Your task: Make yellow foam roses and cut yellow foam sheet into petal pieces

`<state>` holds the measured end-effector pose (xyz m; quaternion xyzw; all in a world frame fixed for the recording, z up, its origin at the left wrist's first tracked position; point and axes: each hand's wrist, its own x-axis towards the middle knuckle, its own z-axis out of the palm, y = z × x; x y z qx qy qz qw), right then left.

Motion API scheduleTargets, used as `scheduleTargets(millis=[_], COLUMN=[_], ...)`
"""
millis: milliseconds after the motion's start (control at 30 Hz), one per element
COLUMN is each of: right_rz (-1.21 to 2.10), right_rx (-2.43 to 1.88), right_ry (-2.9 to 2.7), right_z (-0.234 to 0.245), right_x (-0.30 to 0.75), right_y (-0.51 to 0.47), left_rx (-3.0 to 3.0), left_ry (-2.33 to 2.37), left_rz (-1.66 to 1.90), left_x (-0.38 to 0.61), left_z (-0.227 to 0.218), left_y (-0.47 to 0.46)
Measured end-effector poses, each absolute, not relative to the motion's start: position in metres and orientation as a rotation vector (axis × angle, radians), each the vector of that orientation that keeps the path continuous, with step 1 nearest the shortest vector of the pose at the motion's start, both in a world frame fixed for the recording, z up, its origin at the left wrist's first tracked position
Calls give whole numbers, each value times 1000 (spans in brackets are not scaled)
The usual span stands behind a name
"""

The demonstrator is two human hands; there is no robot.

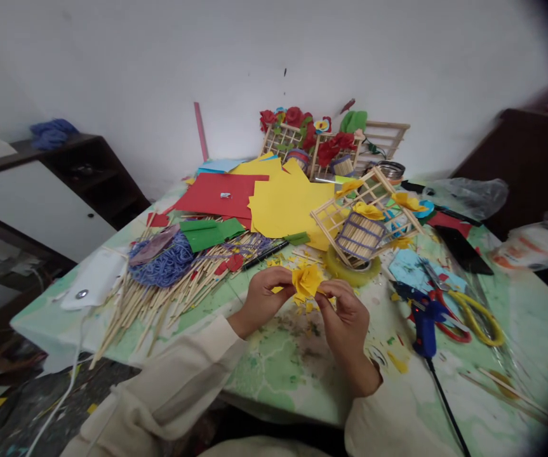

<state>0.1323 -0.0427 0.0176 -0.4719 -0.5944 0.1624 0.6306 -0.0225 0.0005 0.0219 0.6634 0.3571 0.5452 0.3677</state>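
**As Both Sides Are Pinched, Ruffled Yellow Paper Flower (307, 280) Hangs Above Green-and-White Table (274, 374)**

While the head view looks down, the bare left hand (265, 299) and bare right hand (345, 317) close thumb and fingers on either side of the flower. Yellow paper sheets (283, 209) lie beyond; a tangled purple yarn heap (162, 261) sits left, a dark-blue plastic glue gun (425, 330) right.

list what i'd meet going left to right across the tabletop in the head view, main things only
White flat rectangular object with a round button, tangled blue-purple yarn, left hand, yellow paper flower, right hand, blue plastic glue gun, white-and-orange plastic packet.
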Motion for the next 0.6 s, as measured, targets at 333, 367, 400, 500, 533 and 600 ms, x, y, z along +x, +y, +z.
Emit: scheduleTargets(millis=[333,367,400,500,533,600], right_rz=[270,258,249,226,216,195], right_rx=[-982,-978,-975,-970,-970,-966], right_ry=[-1539,-1555,-1567,-1590,-1594,-1600], right_z=[21,22,23,25,26,26], right_x=[132,132,132,132,132,132], right_y=[-46,-47,-47,-48,-48,-48], left_rx=[1539,1546,1559,1646,1682,1738], left_ry=[957,951,953,963,953,919], left_rz=[1318,1322,1331,1356,1358,1368], left_x=[-18,-18,-19,-20,-21,-22], left_z=[23,23,23,23,23,22], left_y=[0,0,0,1,1,1])
